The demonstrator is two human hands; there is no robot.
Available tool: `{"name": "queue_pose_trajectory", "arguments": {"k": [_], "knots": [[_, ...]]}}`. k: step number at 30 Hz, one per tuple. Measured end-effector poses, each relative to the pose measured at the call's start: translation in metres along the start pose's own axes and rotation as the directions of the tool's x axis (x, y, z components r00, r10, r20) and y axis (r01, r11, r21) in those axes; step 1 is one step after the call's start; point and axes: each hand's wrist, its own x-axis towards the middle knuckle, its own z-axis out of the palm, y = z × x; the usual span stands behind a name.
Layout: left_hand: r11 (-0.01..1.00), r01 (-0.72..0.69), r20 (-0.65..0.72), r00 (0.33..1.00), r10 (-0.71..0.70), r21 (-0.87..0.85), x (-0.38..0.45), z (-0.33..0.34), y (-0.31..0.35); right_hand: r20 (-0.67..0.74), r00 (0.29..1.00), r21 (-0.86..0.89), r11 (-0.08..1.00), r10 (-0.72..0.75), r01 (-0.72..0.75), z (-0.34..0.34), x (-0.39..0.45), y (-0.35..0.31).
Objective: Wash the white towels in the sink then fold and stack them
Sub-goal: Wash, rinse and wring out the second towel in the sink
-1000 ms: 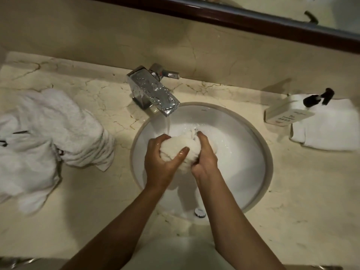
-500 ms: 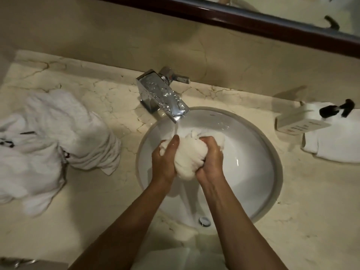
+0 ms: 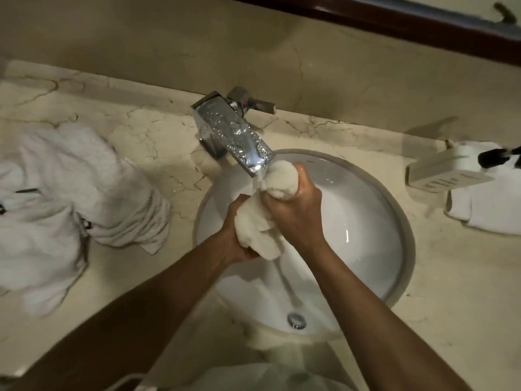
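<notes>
**Wringing under a live tap — splash risk**

Both hands, left hand (image 3: pixel 235 238) and right hand (image 3: pixel 293 210), clench the sodden, bunched white terry towel (image 3: pixel 262 221) over the round white ceramic sink (image 3: pixel 366 221), under the chrome square-spouted faucet (image 3: pixel 234 136) at 12 o'clock. Water runs — a hard squeeze could spray the crumpled white towel pile (image 3: pixel 70 198) at 9 o'clock.

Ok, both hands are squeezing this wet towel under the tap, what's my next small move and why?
Probably keep wringing: the left hand and right hand grip the bunched towel over the sink, and water runs from the tap and the towel.
</notes>
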Motion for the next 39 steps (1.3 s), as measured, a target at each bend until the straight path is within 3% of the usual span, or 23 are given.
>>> {"name": "queue_pose_trajectory", "arguments": {"k": [4,8,11,13,14,16,19,21,22,23,25,26,27,29,31,34,36,38,39], "knots": [[0.969,0.073,0.019,0.997,-0.079,0.236,-0.002,0.000,0.012,0.045,0.986,-0.183,0.969,-0.161,0.167,-0.009,0.000,0.007],[0.888,0.126,0.017,0.989,-0.148,0.442,-0.010,0.001,0.023,0.078,0.956,-0.258,0.920,-0.284,0.295,-0.008,-0.005,0.013],[0.871,0.110,0.013,0.991,-0.132,0.479,-0.009,0.000,0.029,0.138,0.947,-0.279,0.906,-0.290,0.319,-0.006,-0.001,0.015],[0.883,0.139,-0.067,0.990,-0.122,0.447,-0.005,-0.008,0.027,0.168,0.977,-0.257,0.951,-0.133,0.173,-0.005,-0.001,0.018],[0.883,0.180,-0.074,0.984,-0.164,0.433,-0.006,-0.009,0.024,0.137,0.991,-0.208,0.978,0.005,0.024,-0.005,-0.003,0.022],[0.869,0.204,-0.030,0.976,-0.214,0.450,-0.015,-0.008,0.014,0.017,0.953,0.050,0.952,0.302,-0.303,-0.005,-0.010,0.028],[0.899,0.179,-0.034,0.983,-0.180,0.399,-0.026,-0.006,-0.008,-0.106,0.729,0.494,0.672,0.676,-0.551,0.000,-0.033,0.040],[0.876,0.062,-0.159,0.987,0.016,0.478,-0.027,-0.012,-0.019,-0.049,0.632,0.576,0.539,0.773,-0.615,0.004,-0.055,0.055],[0.804,0.010,-0.205,0.969,0.140,0.595,-0.027,-0.016,-0.020,-0.003,0.598,0.543,0.503,0.801,-0.672,0.003,-0.066,0.060],[0.666,-0.019,-0.205,0.945,0.256,0.746,-0.027,-0.021,-0.018,0.041,0.569,0.498,0.476,0.822,-0.724,0.001,-0.074,0.063],[0.246,-0.003,-0.101,0.907,0.409,0.969,-0.026,-0.027,-0.010,0.127,0.505,0.490,0.389,0.854,-0.780,-0.004,-0.082,0.076],[0.044,0.022,-0.040,0.886,0.462,0.999,-0.029,-0.025,-0.004,0.188,0.470,0.518,0.320,0.862,-0.794,-0.007,-0.082,0.081],[-0.091,0.034,0.017,0.863,0.504,0.995,-0.031,-0.020,0.004,0.251,0.436,0.525,0.257,0.864,-0.811,-0.010,-0.083,0.084],[-0.171,-0.011,0.108,0.814,0.570,0.985,-0.034,-0.006,0.022,0.316,0.380,0.460,0.210,0.869,-0.863,-0.014,-0.083,0.090],[-0.036,-0.135,0.129,0.791,0.598,0.990,-0.036,0.007,0.036,0.360,0.351,0.369,0.214,0.864,-0.905,-0.014,-0.088,0.101],[0.379,-0.258,-0.001,0.826,0.563,0.889,-0.027,0.015,0.035,0.461,0.284,0.122,0.256,0.841,-0.959,-0.020,-0.093,0.104],[0.600,-0.278,-0.100,0.849,0.519,0.750,-0.016,0.017,0.030,0.511,0.259,-0.010,0.307,0.820,-0.952,-0.021,-0.092,0.101],[0.716,-0.299,-0.150,0.858,0.490,0.631,-0.008,0.023,0.029,0.483,0.298,-0.212,0.440,0.823,-0.873,-0.017,-0.084,0.101],[0.726,-0.307,-0.156,0.855,0.494,0.615,-0.007,0.028,0.028,0.445,0.368,-0.374,0.543,0.816,-0.752,-0.013,-0.079,0.102]]}}
